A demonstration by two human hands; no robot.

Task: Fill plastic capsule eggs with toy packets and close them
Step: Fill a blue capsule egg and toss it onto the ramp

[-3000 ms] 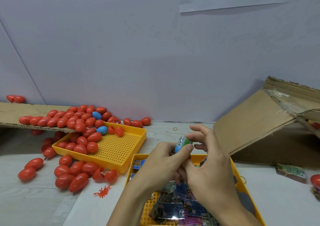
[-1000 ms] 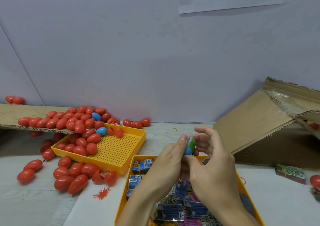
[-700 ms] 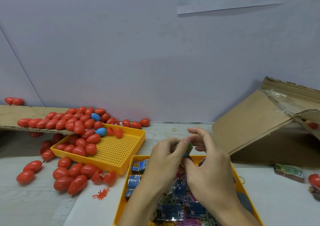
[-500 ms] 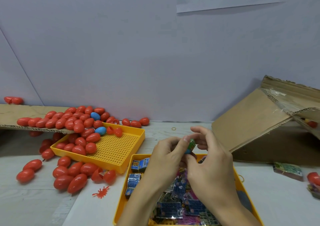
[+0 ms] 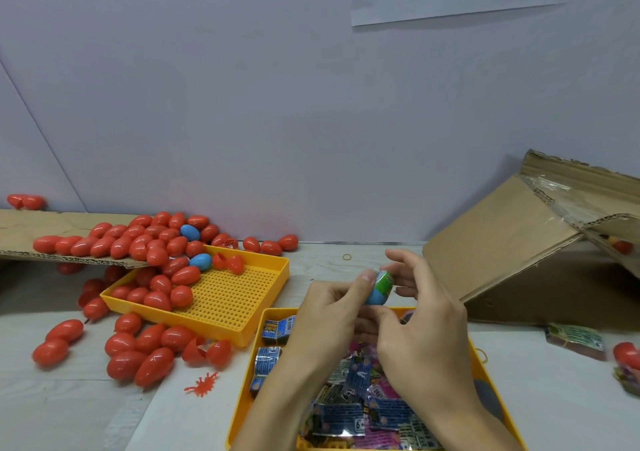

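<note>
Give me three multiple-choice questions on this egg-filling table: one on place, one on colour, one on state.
1. Where do the toy packets lie?
A. in the near yellow tray
B. in the cardboard box
C. on the wall

2. What colour is the capsule egg half held in the hands?
A. red
B. blue
C. yellow

3. What state is that held egg in?
A. closed
B. open, with a green packet sticking out
C. lying in a tray

Answers: 1 A, packets fill the tray under the wrists. 2 B, blue shows below the left hand thumb. 3 B, the green packet protrudes between the left hand and right hand.
</note>
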